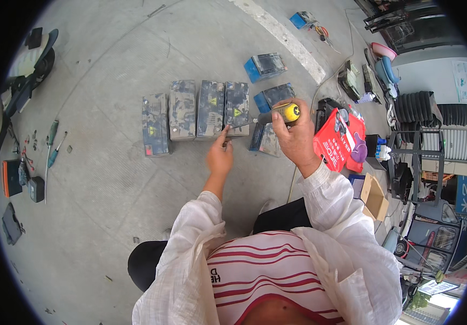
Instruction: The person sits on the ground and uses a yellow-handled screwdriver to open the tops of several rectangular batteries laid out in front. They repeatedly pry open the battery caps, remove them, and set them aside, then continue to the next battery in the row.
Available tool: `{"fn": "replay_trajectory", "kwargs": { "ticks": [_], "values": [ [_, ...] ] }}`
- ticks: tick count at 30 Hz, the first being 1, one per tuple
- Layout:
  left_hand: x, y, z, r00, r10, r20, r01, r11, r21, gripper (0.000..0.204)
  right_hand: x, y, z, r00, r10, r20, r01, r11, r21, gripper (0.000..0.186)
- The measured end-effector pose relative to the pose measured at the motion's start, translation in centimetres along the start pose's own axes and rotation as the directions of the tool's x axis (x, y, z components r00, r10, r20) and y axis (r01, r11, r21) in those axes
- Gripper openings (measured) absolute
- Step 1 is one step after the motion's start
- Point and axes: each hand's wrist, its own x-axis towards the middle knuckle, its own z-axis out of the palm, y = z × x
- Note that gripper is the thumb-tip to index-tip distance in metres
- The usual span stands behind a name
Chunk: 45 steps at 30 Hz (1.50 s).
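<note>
**Status: work area is the right end of the lineup**

Far left: a long-shafted screwdriver with teal handle (pixel 53 130) lies loose on the grey concrete floor (pixel 108 184), well apart from the blocks. Looks parked.

Centre: three dusty dark-grey rectangular blocks (pixel 183 108), probably plastic-cased batteries, stand side by side on the floor, short ends toward the person. Likely lined up so each near end stays reachable.

Left hand (pixel 220 158): index extended to the lower part of the fourth block, other fingers curled. Probably guiding or marking the spot; can't tell if it pinches anything.

Fourth dusty dark-grey block (pixel 237 100): right end of the row, beside the third. Box-shaped, case patchy with pale dirt, yellow warning triangle on its upward face.

Yellow-and-black-handled screwdriver (pixel 286 112): shaft runs left across that block's near end, toward the index fingertip. Tip contact unclear.

Right hand (pixel 298 132): fingers wrapped around the handle, likely for firm control from the side.

Right: blue-and-black boxy blocks (pixel 266 66) sit apart from the row, perhaps sorted by type. Beyond, a red plastic bag (pixel 331 142).
</note>
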Motion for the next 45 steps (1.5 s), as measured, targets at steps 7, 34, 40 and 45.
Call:
{"fn": "replay_trajectory", "kwargs": {
  "ticks": [7, 34, 40, 45],
  "values": [
    [-0.2, 0.1, 0.2, 0.999, -0.005, 0.046, 0.011, 0.993, -0.116, 0.065, -0.1, -1.0, 0.5, 1.000, 0.006, -0.007, -0.006, 1.000, -0.028, 0.034],
    [0.0, 1.4, 0.0, 0.990, -0.068, 0.125, 0.089, 0.981, -0.174, 0.064, 0.3, 0.2, 0.5, 0.997, 0.010, -0.072, -0.014, 0.998, -0.060, 0.038],
    [0.0, 1.3, -0.1, 0.991, -0.073, 0.114, 0.090, 0.986, -0.144, 0.066, -0.1, -0.8, 0.6, 0.998, 0.051, -0.031, -0.050, 0.999, 0.020, 0.038],
    [-0.2, 2.0, 0.4, 0.987, -0.089, 0.131, 0.110, 0.980, -0.163, 0.066, 0.0, -0.2, 0.1, 0.997, 0.008, -0.072, -0.016, 0.993, -0.114, 0.036]
  ]
}}
